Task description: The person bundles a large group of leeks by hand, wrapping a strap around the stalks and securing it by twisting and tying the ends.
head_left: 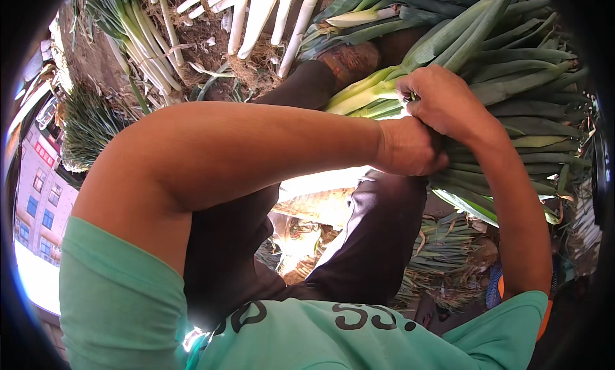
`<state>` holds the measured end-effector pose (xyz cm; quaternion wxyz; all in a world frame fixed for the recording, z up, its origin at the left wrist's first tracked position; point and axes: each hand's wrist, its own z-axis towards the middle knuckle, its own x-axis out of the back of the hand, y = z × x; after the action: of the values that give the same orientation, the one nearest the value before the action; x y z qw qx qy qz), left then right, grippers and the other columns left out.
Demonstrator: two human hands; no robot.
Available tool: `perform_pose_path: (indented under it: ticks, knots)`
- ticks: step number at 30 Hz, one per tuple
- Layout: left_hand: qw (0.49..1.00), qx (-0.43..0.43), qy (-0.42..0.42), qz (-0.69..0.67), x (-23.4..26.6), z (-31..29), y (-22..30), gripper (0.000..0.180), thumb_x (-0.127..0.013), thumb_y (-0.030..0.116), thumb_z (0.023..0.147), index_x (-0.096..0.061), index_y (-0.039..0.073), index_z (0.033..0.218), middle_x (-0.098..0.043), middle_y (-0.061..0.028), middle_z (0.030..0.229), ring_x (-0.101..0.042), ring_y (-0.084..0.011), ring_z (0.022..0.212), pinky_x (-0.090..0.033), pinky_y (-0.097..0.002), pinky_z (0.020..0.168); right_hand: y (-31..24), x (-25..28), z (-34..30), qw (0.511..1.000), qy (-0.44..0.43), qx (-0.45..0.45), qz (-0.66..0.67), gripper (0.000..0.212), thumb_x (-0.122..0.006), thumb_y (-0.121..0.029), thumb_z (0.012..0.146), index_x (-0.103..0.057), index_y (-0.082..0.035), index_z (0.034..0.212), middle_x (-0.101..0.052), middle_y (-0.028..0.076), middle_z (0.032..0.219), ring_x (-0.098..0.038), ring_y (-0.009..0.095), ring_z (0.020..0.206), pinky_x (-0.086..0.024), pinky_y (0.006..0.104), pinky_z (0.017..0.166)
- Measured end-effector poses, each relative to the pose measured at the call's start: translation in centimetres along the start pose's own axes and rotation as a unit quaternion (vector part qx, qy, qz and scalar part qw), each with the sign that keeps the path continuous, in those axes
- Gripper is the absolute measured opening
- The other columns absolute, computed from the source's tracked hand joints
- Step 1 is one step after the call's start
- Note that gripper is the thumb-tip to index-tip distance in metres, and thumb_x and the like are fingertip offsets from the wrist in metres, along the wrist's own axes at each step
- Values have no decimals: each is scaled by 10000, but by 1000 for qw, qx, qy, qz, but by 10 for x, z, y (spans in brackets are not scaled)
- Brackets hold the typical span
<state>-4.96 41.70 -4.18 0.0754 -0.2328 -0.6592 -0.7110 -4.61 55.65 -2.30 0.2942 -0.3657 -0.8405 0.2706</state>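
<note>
A thick bundle of large green onions (pixel 512 123) lies at the right, its long dark leaves fanning out to the right edge. Both hands are together on it, where the pale green stalks (pixel 365 98) turn into leaves. My left hand (pixel 413 147) is closed, knuckles toward me, its fingertips hidden on the far side. Just above and touching it, my right hand (pixel 439 101) bends down with thumb and fingers pinched. Whatever thin thing they grip between them is too hidden to name.
Loose white-stemmed green onions (pixel 269 24) with soil-covered roots lie on the earth at the top. Another bunch (pixel 138 33) is at upper left, a green pile (pixel 93 123) below it. My bent legs (pixel 378 235) frame the near side; more onions (pixel 448 242) lie right of them.
</note>
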Motion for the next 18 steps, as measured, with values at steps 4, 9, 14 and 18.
perform_pose_path:
  ticks: [4, 9, 14, 18]
  knots:
    - [994, -79, 24, -70, 13, -10, -11, 102, -542, 133, 779, -585, 65, 842, -601, -106, 842, -607, -303, 733, -499, -412, 620, -8, -15, -28, 988, 147, -2, -49, 47, -577, -32, 737, -553, -11, 772, -582, 178, 748, -572, 380, 704, -451, 430, 602]
    - [992, -111, -25, -58, 37, -19, -19, 56, -532, 159, 780, -511, 117, 810, -541, -23, 775, -544, -216, 861, -462, -350, 733, -12, -59, -64, 920, 371, -121, 47, 90, -583, -82, 821, -517, -33, 784, -570, 118, 730, -567, 342, 659, -442, 413, 569]
    - [997, -67, 27, -29, 59, -20, -22, 109, -580, 121, 763, -552, 79, 860, -569, -30, 736, -566, -196, 790, -469, -307, 645, -27, -88, -63, 844, 457, -248, 134, 66, -605, -74, 815, -557, -30, 818, -598, 97, 745, -584, 269, 622, -451, 355, 559]
    - [752, 410, 67, -513, 65, 3, -6, 130, -556, 126, 885, -609, 28, 819, -579, -11, 646, -493, -86, 525, -437, -246, 524, -34, -93, -65, 816, 458, -298, 188, 88, -639, -31, 759, -560, -18, 794, -594, 80, 722, -569, 205, 569, -445, 336, 540]
